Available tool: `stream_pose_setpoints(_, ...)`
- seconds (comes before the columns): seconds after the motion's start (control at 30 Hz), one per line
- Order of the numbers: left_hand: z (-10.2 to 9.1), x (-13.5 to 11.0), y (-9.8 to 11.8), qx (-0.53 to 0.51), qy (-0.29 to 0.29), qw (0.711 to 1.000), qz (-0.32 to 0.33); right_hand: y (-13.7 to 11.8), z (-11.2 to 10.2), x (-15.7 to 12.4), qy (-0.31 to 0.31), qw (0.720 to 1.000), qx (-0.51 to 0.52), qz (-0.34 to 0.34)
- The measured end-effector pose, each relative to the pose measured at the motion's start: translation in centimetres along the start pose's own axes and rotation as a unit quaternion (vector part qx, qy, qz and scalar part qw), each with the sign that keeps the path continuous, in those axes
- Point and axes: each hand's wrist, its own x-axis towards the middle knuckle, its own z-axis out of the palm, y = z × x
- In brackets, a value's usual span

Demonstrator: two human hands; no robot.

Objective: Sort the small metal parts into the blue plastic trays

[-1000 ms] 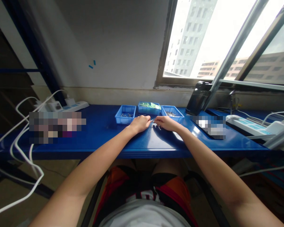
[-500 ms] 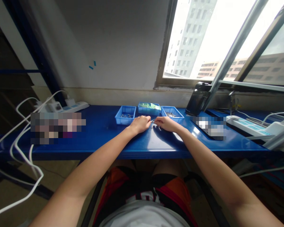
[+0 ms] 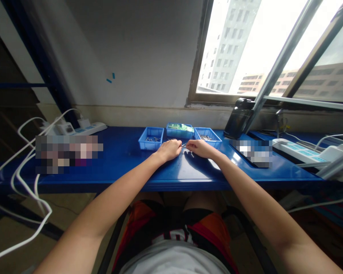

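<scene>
Above the blue table (image 3: 114, 163), my left hand (image 3: 170, 149) and my right hand (image 3: 201, 148) face each other, fingertips pinched. Between them shows a thin, shiny metal piece (image 3: 184, 145), which both hands grip at its ends; its exact kind is too small to make out. Just behind my left hand stands a blue bin (image 3: 151, 145) with a few slim metal parts in it. Behind my right hand, another blue bin (image 3: 214, 143) holds many small metal parts. A third blue bin (image 3: 179, 133), between and behind them, has a green-and-clear plastic packet (image 3: 181, 128) in it.
A black bottle (image 3: 238, 118) stands at the back right, near a blurred-out flat object (image 3: 253, 154). Power strips lie at the right (image 3: 297, 150) and left back (image 3: 91, 128). White cables (image 3: 44, 199) hang over the left edge beside a pixelated patch. Wall and window rise behind.
Hardly anything differs. Both hands stay in place around the metal piece, with slight finger movement in the right hand; the whole view has shifted a little.
</scene>
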Motion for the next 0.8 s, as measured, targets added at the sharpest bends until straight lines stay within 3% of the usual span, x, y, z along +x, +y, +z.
stream_pose_setpoints(0.2,0.15,0.18,-0.07,0.022,0.017,1.000,0.007,0.00,-0.02,0.04,0.007,1.000,-0.003,0.000)
stream_pose_setpoints(0.53,0.04,0.02,-0.21,0.014,-0.004,1.000,-0.007,-0.12,-0.10,-0.09,-0.018,1.000,0.008,0.009)
stream_pose_setpoints(0.8,-0.30,-0.08,0.02,0.008,0.000,1.000,-0.012,-0.09,-0.07,0.01,0.003,1.000,-0.007,0.001)
